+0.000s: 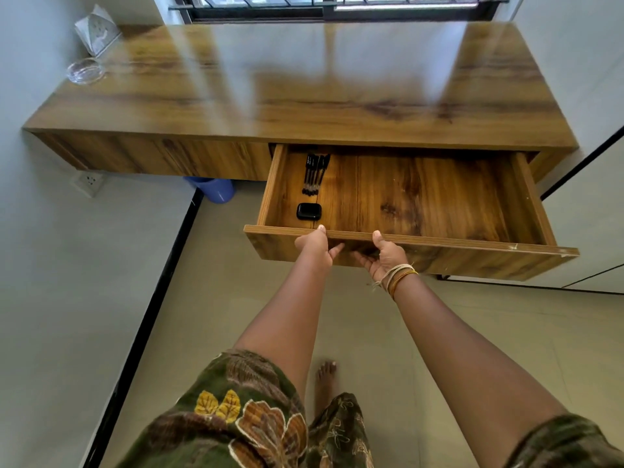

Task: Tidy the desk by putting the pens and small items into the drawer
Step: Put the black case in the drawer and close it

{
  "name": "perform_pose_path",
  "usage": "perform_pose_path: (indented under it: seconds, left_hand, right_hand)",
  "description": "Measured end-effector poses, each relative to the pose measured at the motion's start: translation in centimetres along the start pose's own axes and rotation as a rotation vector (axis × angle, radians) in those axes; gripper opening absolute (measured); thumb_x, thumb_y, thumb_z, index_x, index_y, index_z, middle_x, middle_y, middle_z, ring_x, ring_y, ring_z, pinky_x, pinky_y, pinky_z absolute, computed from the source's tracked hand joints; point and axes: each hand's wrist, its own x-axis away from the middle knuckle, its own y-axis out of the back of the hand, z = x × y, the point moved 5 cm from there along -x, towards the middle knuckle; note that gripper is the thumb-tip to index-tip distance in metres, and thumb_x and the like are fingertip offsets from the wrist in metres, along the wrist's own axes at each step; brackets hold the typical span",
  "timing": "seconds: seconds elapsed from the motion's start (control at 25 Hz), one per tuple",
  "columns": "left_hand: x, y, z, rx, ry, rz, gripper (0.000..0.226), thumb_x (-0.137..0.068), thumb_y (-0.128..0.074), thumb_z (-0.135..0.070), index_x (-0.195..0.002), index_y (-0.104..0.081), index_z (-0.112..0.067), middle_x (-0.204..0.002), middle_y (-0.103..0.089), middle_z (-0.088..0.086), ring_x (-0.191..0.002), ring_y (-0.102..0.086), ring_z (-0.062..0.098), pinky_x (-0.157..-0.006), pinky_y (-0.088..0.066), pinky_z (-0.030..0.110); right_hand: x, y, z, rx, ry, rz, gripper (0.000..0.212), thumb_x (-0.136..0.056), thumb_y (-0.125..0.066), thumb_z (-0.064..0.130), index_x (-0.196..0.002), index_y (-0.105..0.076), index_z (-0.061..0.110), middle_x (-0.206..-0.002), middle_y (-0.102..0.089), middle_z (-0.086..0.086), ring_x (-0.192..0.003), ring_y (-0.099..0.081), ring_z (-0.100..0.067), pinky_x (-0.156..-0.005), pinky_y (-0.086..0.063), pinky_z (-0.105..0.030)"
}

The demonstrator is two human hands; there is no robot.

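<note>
Both the left hand [315, 246] and right hand [383, 253] clamp the drawer [405, 255] front's top edge at mid-frame, thumbs above, fingers beneath; rigid and probably light, it should slide evenly

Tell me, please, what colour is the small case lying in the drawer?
Glossy black; the case shows clearly in the head view, near the drawer's front left corner.
</note>
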Motion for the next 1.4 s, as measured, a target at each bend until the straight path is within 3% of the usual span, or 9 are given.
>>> perform_pose_path:
  seconds: [0.16,0.32,0.44,0.68,0.8,0.92,1.12,1.2,1.4]
  left_hand:
    - [-2.4,-3.3,-2.7,-0.009,0.004,-0.001,0.030,-0.092,-0.064,-0.012,-0.118,-0.053,-0.002,-0.118,-0.055,0.019,-0.115,-0.059,0.040,-0.083,-0.059,0.046]
    - [-4.9,-5.6,-4.9,-0.034,-0.041,-0.060,0.030,-0.081,-0.077,-0.015,-0.099,-0.057,-0.002,-0.100,-0.067,0.016,-0.071,-0.070,0.025,-0.070,-0.063,0.035]
    - [-6.3,-7.5,-6.8,-0.037,-0.042,-0.073,0.030,-0.080,-0.078,-0.010,-0.101,-0.059,0.000,-0.094,-0.067,0.016,-0.060,-0.065,0.021,-0.067,-0.063,0.032]
    - [-8.4,-11.7,-10.7,-0.019,0.019,-0.020,0.022,-0.086,-0.065,0.006,-0.108,-0.060,0.006,-0.087,-0.062,0.017,-0.098,-0.069,0.029,-0.072,-0.062,0.035]
    - [-9.3,-13.6,-12.4,-0.055,-0.005,0.012,0.030,-0.088,-0.057,0.013,-0.117,-0.057,0.004,-0.106,-0.060,0.021,-0.110,-0.063,0.033,-0.076,-0.061,0.037]
    - [-9.8,-15.2,-14.6,-0.122,-0.008,0.041,0.052,-0.082,-0.052,0.019,-0.129,-0.049,-0.003,-0.131,-0.045,0.024,-0.118,-0.053,0.039,-0.081,-0.059,0.045]
    - [-9.5,-16.5,-15.7,-0.057,-0.012,0.226,0.054,-0.085,-0.063,-0.006,-0.134,-0.041,-0.008,-0.138,-0.044,0.018,-0.126,-0.047,0.040,-0.102,-0.045,0.056]
    - [-10.0,-16.9,-16.0,-0.058,0.001,0.189,0.063,-0.088,-0.068,-0.018,-0.141,-0.034,-0.010,-0.138,-0.040,0.017,-0.131,-0.042,0.040,-0.101,-0.045,0.057]
    - [-10.5,-17.3,-16.3,-0.043,0.042,0.112,0.046,-0.094,-0.061,-0.012,-0.135,-0.041,-0.006,-0.134,-0.044,0.021,-0.128,-0.046,0.039,-0.096,-0.051,0.055]
  right_hand:
    - [-3.4,-2.6,2.9,0.018,0.019,-0.040,0.039,-0.094,-0.055,0.016,-0.127,-0.045,-0.003,-0.132,-0.049,-0.022,-0.117,-0.055,-0.042,-0.080,-0.056,-0.046]
    - [-6.8,-5.1,5.7,0.034,0.098,-0.141,0.040,-0.092,-0.059,0.018,-0.123,-0.046,-0.004,-0.128,-0.051,-0.022,-0.112,-0.057,-0.042,-0.064,-0.061,-0.041]
    - [-8.9,-6.8,7.4,0.064,0.133,-0.202,0.029,-0.093,-0.059,0.019,-0.112,-0.046,0.001,-0.118,-0.050,-0.019,-0.110,-0.057,-0.038,-0.073,-0.059,-0.042]
    - [-12.8,-8.8,10.4,0.095,0.118,-0.166,0.035,-0.092,-0.059,0.018,-0.119,-0.045,0.000,-0.121,-0.050,-0.019,-0.109,-0.058,-0.038,-0.072,-0.060,-0.040]
    - [-14.2,-9.7,12.2,0.087,0.090,-0.130,0.034,-0.089,-0.063,0.010,-0.116,-0.045,-0.001,-0.122,-0.051,-0.020,-0.107,-0.058,-0.039,-0.069,-0.060,-0.040]
    - [-14.9,-10.6,13.9,0.065,0.046,-0.067,0.056,-0.075,-0.073,0.012,-0.124,-0.048,0.001,-0.124,-0.050,-0.021,-0.107,-0.058,-0.040,-0.073,-0.060,-0.042]
    - [-16.0,-12.5,16.2,0.032,0.020,-0.056,0.074,-0.071,-0.080,0.030,-0.129,-0.041,0.008,-0.125,-0.045,-0.019,-0.103,-0.055,-0.042,-0.076,-0.059,-0.047]
    - [-16.4,-12.7,16.3,0.051,0.034,-0.079,0.076,-0.073,-0.079,0.028,-0.134,-0.037,0.010,-0.129,-0.043,-0.019,-0.104,-0.055,-0.043,-0.072,-0.060,-0.048]
    - [-16.8,-12.5,16.2,0.019,0.028,-0.110,0.072,-0.077,-0.077,0.022,-0.134,-0.035,0.011,-0.130,-0.043,-0.020,-0.108,-0.054,-0.044,-0.073,-0.059,-0.050]
